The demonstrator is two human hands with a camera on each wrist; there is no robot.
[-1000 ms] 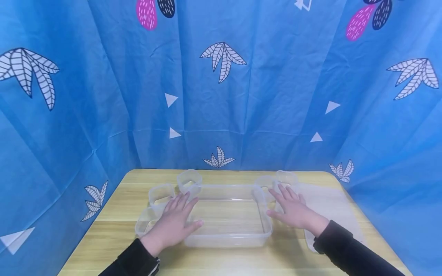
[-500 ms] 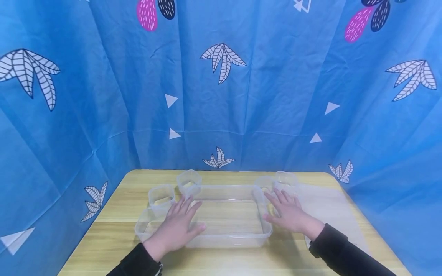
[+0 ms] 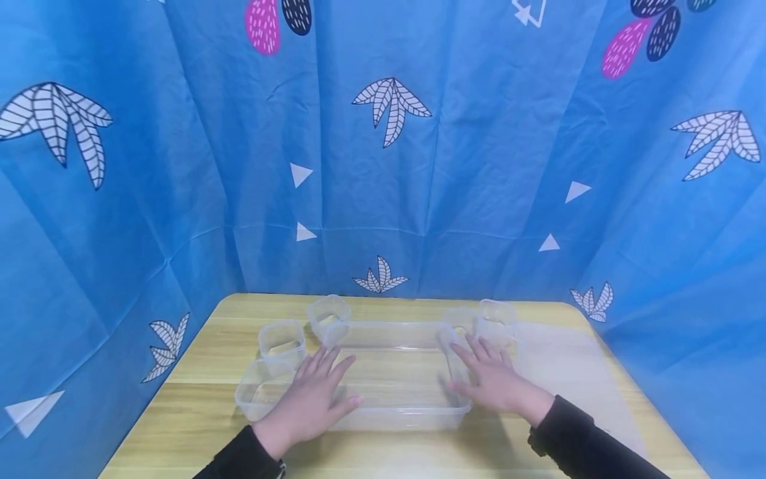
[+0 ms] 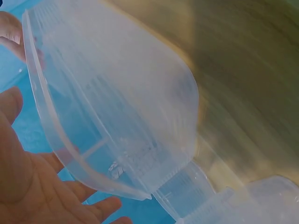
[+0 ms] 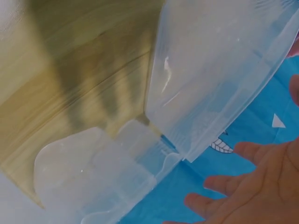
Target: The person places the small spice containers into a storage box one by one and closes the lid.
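Note:
A large clear plastic container (image 3: 397, 418), rectangular, stands in the middle of the table. My left hand (image 3: 311, 402), palm down with fingers spread, is over its left side in the head view. Over the right side of it, my right hand (image 3: 497, 382) is held the same way. Neither hand holds anything. In the left wrist view the left fingers (image 4: 105, 206) are beside the rim of the container (image 4: 126, 93). The right wrist view has the right hand (image 5: 261, 186) with fingers apart, close to the container's wall (image 5: 201, 79).
Small clear tubs (image 3: 282, 339), (image 3: 329, 311) and a tub (image 3: 254, 392) partly behind the hand stand left. More tubs (image 3: 459, 317), (image 3: 497, 313) stand at the back right. A flat translucent lid (image 3: 577, 379) lies right. Blue patterned cloth (image 3: 383, 186) surrounds the wooden table (image 3: 179, 412).
Both hands have drifted slightly toward me and inward, the left to the right and the right to the left. The container and tubs have stayed in place.

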